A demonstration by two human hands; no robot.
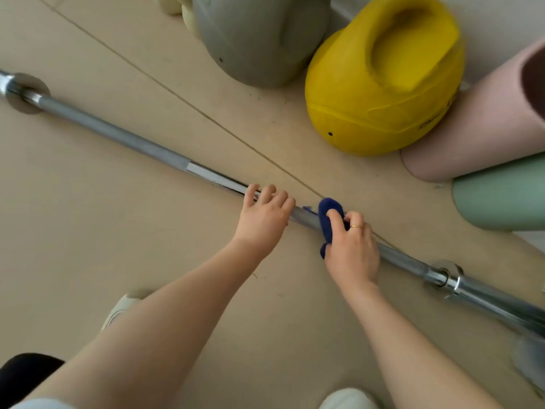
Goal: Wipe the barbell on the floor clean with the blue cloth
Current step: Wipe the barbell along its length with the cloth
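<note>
Barbell (118,134) first: we see it lying on the tiled floor (88,231), running from the upper left of the frame down to the lower right, a collar showing near each end. Behind it, along the top and right of the frame, stand a grey moulded weight (259,39), a yellow one (383,84) and pink (477,125) and green (501,193) rolls, all well apart from the bar. Near the middle of the frame our left hand (264,215) rests on the shaft with fingers spread and curled lightly over it, gripping nothing else; we judge it steadies the bar against rolling. Just to its right, our right hand (351,252) has its fingers closed around the blue cloth (330,216), which is bunched and wrapped over the shaft so the wipe reaches around it.
</note>
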